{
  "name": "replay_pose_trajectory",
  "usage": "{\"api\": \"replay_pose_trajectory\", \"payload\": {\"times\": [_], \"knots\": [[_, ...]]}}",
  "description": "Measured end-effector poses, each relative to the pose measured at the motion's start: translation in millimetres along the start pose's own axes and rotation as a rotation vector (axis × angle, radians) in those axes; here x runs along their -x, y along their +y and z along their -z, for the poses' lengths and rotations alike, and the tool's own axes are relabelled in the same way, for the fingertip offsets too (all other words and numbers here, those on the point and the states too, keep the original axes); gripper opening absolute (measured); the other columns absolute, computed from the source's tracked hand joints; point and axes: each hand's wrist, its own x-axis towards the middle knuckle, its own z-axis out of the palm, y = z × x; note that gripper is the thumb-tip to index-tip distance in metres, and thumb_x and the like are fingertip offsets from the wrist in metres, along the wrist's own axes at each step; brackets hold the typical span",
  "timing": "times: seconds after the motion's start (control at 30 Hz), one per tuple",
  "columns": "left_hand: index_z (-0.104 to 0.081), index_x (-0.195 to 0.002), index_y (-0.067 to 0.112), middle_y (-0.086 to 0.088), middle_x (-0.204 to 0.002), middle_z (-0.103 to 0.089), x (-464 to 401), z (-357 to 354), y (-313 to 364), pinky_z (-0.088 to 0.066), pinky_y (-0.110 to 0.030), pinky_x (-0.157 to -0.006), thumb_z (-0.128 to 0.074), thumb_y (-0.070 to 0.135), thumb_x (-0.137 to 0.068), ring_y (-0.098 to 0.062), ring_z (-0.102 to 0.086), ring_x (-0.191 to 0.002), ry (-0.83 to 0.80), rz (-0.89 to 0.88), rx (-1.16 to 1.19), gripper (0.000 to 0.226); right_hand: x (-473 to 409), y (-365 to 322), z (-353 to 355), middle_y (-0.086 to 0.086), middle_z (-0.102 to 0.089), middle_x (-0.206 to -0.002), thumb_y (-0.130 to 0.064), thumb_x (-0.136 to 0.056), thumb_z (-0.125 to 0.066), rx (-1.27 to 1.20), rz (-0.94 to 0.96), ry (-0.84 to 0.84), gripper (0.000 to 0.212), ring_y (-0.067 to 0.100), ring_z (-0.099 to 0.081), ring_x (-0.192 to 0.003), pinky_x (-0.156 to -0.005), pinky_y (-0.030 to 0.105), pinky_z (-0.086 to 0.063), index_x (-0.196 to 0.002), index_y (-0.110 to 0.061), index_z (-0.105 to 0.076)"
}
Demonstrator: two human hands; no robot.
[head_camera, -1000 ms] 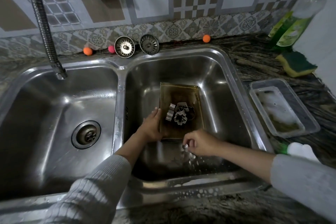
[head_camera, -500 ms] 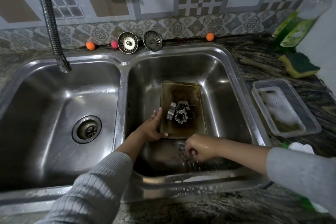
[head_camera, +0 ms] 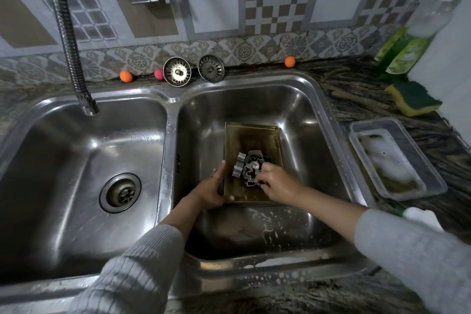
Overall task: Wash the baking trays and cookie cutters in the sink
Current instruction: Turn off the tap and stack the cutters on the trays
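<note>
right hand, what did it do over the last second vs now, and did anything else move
The right hand came up from the sink floor in front of the baking tray and moved onto the tray, where its fingers now touch the cookie cutters. The left hand kept gripping the tray's left edge; tray and cutter pile stayed put.

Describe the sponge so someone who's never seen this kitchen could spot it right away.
Start at the double steel sink and move to the dark stone counter on its right. Near the back corner, beyond the clear plastic tub and in front of the green soap bottle, lies the sponge. It is the only soft block there: yellow beneath, dark green scouring layer on top.
</note>
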Motion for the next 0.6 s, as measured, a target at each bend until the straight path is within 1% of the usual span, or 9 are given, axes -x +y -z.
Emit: {"api": "replay_pose_trajectory", "payload": {"times": [0.07, 0.1, 0.17, 0.23, 0.3, 0.37, 0.47, 0.53, 0.6], "knots": [[0.013, -0.149, 0.032, -0.009, -0.158, -0.021, 1, 1, 1, -0.017, -0.041, -0.12, -0.077, 0.029, -0.077, -0.024, -0.009, -0.147, -0.007, 0.003, 0.036, 0.115, -1, 0, -6, 0.002, -0.054, -0.105, -0.006, -0.087, -0.064, -0.043, 0.015, -0.019, 0.024, 0.011, -0.052, -0.091, -0.08, 0.021, -0.045, -0.111, -0.008, -0.067], [0.012, -0.15, 0.033, -0.008, -0.157, -0.024, 3, 2, 2, -0.02, -0.042, -0.119, -0.077, 0.029, -0.077, -0.025, -0.013, -0.147, -0.014, 0.012, 0.045, 0.115, 0, 0, -7, 0.002, -0.055, -0.103, -0.007, -0.085, -0.066, -0.085, 0.019, 0.003, 0.022, 0.012, -0.054, -0.091, -0.08, 0.021, -0.046, -0.107, -0.008, -0.068], [0.008, -0.151, 0.034, -0.008, -0.155, -0.029, 3, 3, 2, -0.024, -0.042, -0.117, -0.078, 0.03, -0.076, -0.027, -0.022, -0.145, -0.011, 0.03, 0.066, 0.114, 4, 3, -6, 0.0, -0.056, -0.097, -0.01, -0.083, -0.069, -0.184, -0.028, 0.143, 0.014, 0.012, -0.057, -0.086, -0.076, 0.024, -0.051, -0.097, -0.009, -0.069], [0.001, -0.152, 0.032, -0.009, -0.15, -0.038, 4, 3, 4, -0.03, -0.04, -0.115, -0.077, 0.031, -0.078, -0.027, -0.032, -0.14, 0.023, 0.049, 0.123, 0.107, 4, 10, -4, -0.003, -0.053, -0.094, -0.014, -0.082, -0.071, -0.265, -0.18, 0.343, 0.008, 0.01, -0.056, -0.083, -0.074, 0.023, -0.051, -0.089, -0.013, -0.067], [-0.009, -0.153, 0.029, -0.01, -0.147, -0.042, 4, 1, 7, -0.035, -0.038, -0.111, -0.073, 0.034, -0.081, -0.028, -0.037, -0.137, 0.096, 0.072, 0.183, 0.096, 1, 19, -1, -0.001, -0.052, -0.1, -0.018, -0.083, -0.069, -0.307, -0.396, 0.465, 0.012, 0.015, -0.059, -0.089, -0.076, 0.027, -0.052, -0.094, -0.017, -0.064], [-0.011, -0.152, 0.028, -0.011, -0.147, -0.041, 3, -3, 11, -0.038, -0.04, -0.109, -0.069, 0.035, -0.084, -0.029, -0.038, -0.137, 0.147, 0.102, 0.276, 0.089, -5, 29, -2, 0.006, -0.052, -0.119, -0.024, -0.086, -0.066, -0.391, -0.646, 0.43, 0.029, 0.024, -0.057, -0.107, -0.085, 0.029, -0.048, -0.114, -0.021, -0.061], [-0.006, -0.152, 0.028, -0.013, -0.151, -0.035, 3, -9, 18, -0.042, -0.043, -0.106, -0.066, 0.031, -0.087, -0.03, -0.036, -0.137, 0.172, 0.148, 0.472, 0.088, -9, 35, -9, 0.009, -0.036, -0.148, -0.031, -0.092, -0.058, -0.607, -0.883, 0.308, 0.056, 0.029, -0.04, -0.133, -0.1, 0.036, -0.04, -0.143, -0.022, -0.037], [-0.003, -0.152, 0.03, -0.009, -0.147, -0.039, 3, -13, 24, -0.043, -0.041, -0.105, -0.067, 0.032, -0.086, -0.026, -0.042, -0.133, 0.173, 0.17, 0.552, 0.092, -9, 32, -14, 0.009, -0.032, -0.151, -0.033, -0.095, -0.054, -0.672, -0.947, 0.261, 0.06, 0.03, -0.035, -0.137, -0.105, 0.039, -0.035, -0.147, -0.017, -0.028], [-0.002, -0.151, 0.033, 0.005, -0.139, -0.043, 4, -16, 35, -0.041, -0.035, -0.105, -0.073, 0.036, -0.081, -0.02, -0.045, -0.129, 0.175, 0.16, 0.6, 0.099, -11, 28, -18, 0.011, -0.034, -0.149, -0.033, -0.095, -0.053, -0.72, -0.972, 0.263, 0.06, 0.031, -0.036, -0.135, -0.105, 0.04, -0.035, -0.146, -0.013, -0.03]]}}
